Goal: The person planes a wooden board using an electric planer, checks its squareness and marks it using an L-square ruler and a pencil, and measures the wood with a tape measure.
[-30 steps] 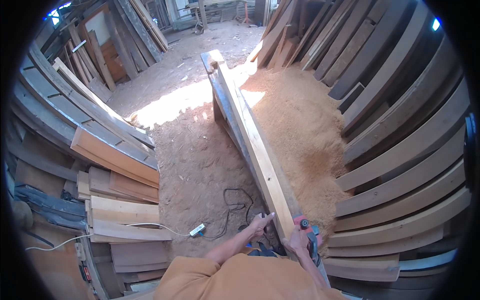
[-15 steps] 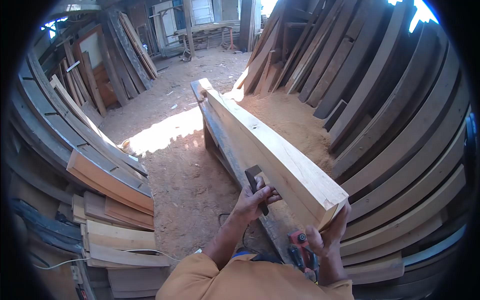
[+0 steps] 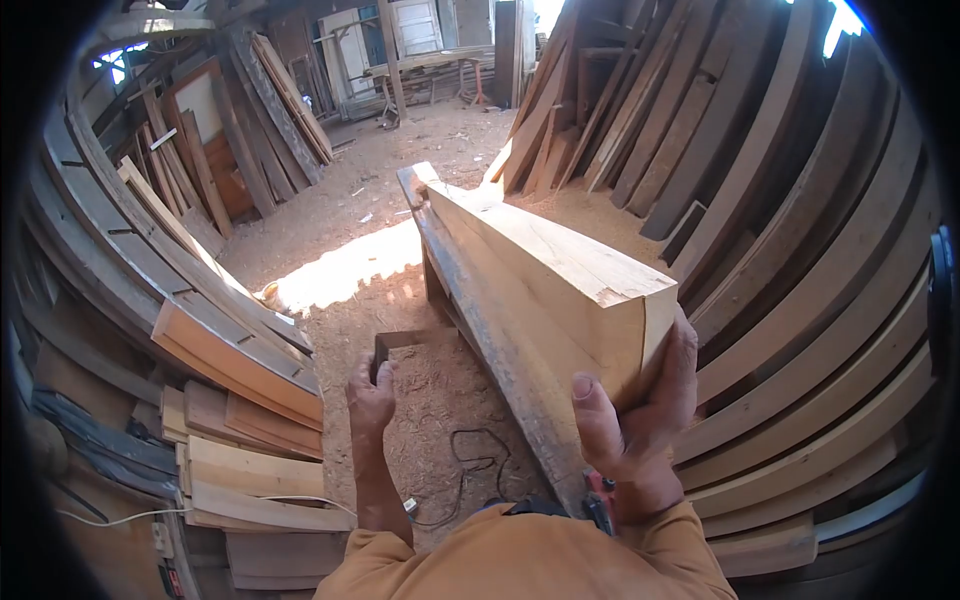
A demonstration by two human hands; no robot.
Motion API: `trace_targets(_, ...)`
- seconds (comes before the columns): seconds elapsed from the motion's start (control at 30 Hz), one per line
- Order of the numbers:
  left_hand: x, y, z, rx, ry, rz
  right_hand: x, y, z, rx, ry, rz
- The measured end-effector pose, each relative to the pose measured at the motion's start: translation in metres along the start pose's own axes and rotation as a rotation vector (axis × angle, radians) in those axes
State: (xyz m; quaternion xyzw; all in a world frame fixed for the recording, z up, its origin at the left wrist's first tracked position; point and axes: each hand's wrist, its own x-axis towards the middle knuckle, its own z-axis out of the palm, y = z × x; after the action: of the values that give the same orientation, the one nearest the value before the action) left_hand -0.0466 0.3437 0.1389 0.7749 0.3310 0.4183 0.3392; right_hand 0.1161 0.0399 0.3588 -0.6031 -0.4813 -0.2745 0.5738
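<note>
My left hand (image 3: 370, 398) is closed on a try square (image 3: 405, 340), held out to the left over the dusty floor, apart from the timber. Its dark stock stands in my fingers and the blade points right. A thick pale timber beam (image 3: 560, 250) runs away from me along a narrow worn bench (image 3: 490, 365), its near end raised toward me. My right hand (image 3: 645, 420) grips that near end, the thumb apart on the left and the fingers along the right face. A red and black power tool (image 3: 600, 500) shows partly below my right hand.
Many dark boards (image 3: 740, 130) lean along the right side. Stacked planks (image 3: 250, 470) and orange-brown panels (image 3: 230, 360) line the left. A black cord (image 3: 475, 460) lies on the sawdust-covered floor, and a trestle stack (image 3: 430, 65) stands far back.
My left hand has drawn the try square away from the beam's side, out to the left. The beam's near end now stands higher in my right hand.
</note>
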Motion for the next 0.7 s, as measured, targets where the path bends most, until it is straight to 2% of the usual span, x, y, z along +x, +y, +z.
trace_targets(0.1, 0.013, 0.033, -0.028, -0.184, 0.185, -0.119, -0.002, 0.001, 0.003, -0.001, 0.000, -0.015)
trace_targets(0.2, 0.029, 0.038, -0.020, -0.629, 0.420, -0.048, -0.003, 0.000, 0.003, 0.009, -0.022, 0.004)
trace_targets(0.33, 0.045, 0.058, 0.000, -0.903, 0.503, -0.080, -0.003, -0.004, 0.006, 0.015, -0.020, -0.024)
trace_targets(0.5, 0.054, 0.085, 0.034, -0.953, 0.280, -0.066, -0.010, -0.012, 0.007, -0.066, -0.070, -0.051)
trace_targets(0.6, 0.061, 0.094, 0.058, -0.851, 0.116, -0.011, -0.032, -0.019, 0.009, -0.110, -0.131, -0.016)
trace_targets(0.7, 0.060, 0.120, 0.081, -0.894, -0.017, -0.013, -0.061, -0.026, 0.010, -0.092, -0.185, 0.049)
